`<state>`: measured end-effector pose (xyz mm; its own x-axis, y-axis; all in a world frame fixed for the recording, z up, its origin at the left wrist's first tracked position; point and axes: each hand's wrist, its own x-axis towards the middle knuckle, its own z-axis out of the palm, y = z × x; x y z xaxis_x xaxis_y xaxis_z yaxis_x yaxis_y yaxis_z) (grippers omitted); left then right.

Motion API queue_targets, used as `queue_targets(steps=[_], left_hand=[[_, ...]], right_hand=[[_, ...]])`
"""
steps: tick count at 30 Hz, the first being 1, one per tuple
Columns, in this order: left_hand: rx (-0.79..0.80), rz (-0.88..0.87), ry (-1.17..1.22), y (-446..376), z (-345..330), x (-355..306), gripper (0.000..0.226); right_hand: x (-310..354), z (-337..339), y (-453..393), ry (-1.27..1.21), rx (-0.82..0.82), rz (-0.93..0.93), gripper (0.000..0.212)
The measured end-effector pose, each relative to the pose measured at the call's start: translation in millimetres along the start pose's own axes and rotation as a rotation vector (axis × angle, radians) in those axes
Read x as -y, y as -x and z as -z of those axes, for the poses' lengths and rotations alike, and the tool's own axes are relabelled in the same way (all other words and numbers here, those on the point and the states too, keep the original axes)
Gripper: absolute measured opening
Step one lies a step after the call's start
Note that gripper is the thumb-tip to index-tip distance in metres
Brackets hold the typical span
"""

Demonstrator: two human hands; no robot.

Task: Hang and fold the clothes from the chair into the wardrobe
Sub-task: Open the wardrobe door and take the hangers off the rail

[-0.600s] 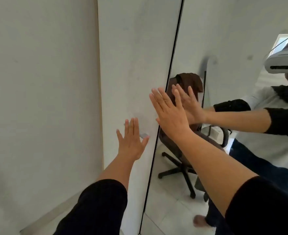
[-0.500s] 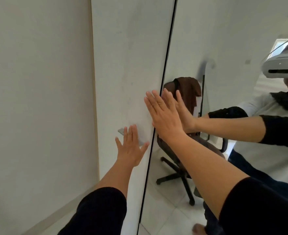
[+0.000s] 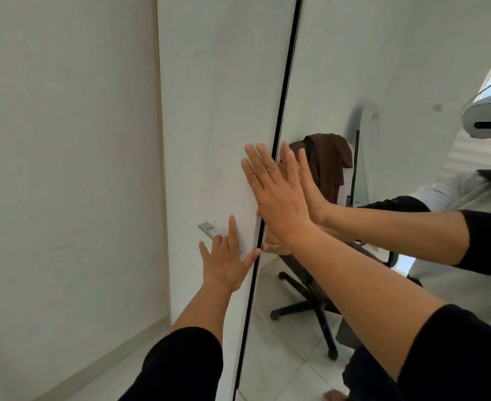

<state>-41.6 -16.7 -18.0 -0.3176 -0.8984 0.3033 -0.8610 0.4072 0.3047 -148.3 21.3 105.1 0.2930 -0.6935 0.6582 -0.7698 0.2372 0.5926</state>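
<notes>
1. Both palms were flat on the wardrobe: the left hand (image 3: 227, 263) spread on the white door (image 3: 215, 111) at centre frame, over the small grey handle (image 3: 208, 228), gripping nothing.
2. The right hand (image 3: 276, 198), fingers straight, pressed across the black seam onto the mirror door (image 3: 383, 53).
3. The brown clothes (image 3: 329, 166), seen only as a reflection right of centre, hung over the chair (image 3: 305, 293).
4. They looked soft and light; best pinched at shoulders or collar.

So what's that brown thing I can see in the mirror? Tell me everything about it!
It's a brown cloth, seen only as a reflection in the mirror door. It looks soft and limp, draped over the top of an office chair's backrest and hanging down in loose folds. Nothing touches it but the chair.
</notes>
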Motion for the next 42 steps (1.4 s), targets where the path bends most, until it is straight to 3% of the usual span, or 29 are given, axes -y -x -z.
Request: queue_targets(steps=[5, 12, 20, 31, 38, 42], left_hand=[[0.026, -0.057, -0.001, 6.0, 6.7, 26.0, 0.096], [0.027, -0.168, -0.032, 19.6, 23.7, 65.5, 0.101], [0.014, -0.246, -0.066, 43.6, 59.5, 128.1, 0.105], [-0.144, -0.286, -0.005, 72.8, 116.7, 277.6, 0.101], [-0.358, -0.176, -0.133, 82.8, 133.8, 345.2, 0.099], [-0.343, -0.020, -0.237, 66.1, 142.1, 376.2, 0.092]], right_hand=[[12.8, 16.0, -11.0, -0.032, -0.063, -0.136, 0.116], [31.8, 42.0, -11.4, -0.176, 0.003, -0.217, 0.133], [71.3, 87.4, -29.2, -0.299, 0.069, -0.130, 0.132], [178.6, 111.3, -113.4, -0.450, -0.164, 0.112, 0.107], [252.4, 93.3, -167.7, -0.497, -0.241, 0.173, 0.106], [286.8, 77.0, -204.6, -0.499, -0.260, 0.175, 0.104]])
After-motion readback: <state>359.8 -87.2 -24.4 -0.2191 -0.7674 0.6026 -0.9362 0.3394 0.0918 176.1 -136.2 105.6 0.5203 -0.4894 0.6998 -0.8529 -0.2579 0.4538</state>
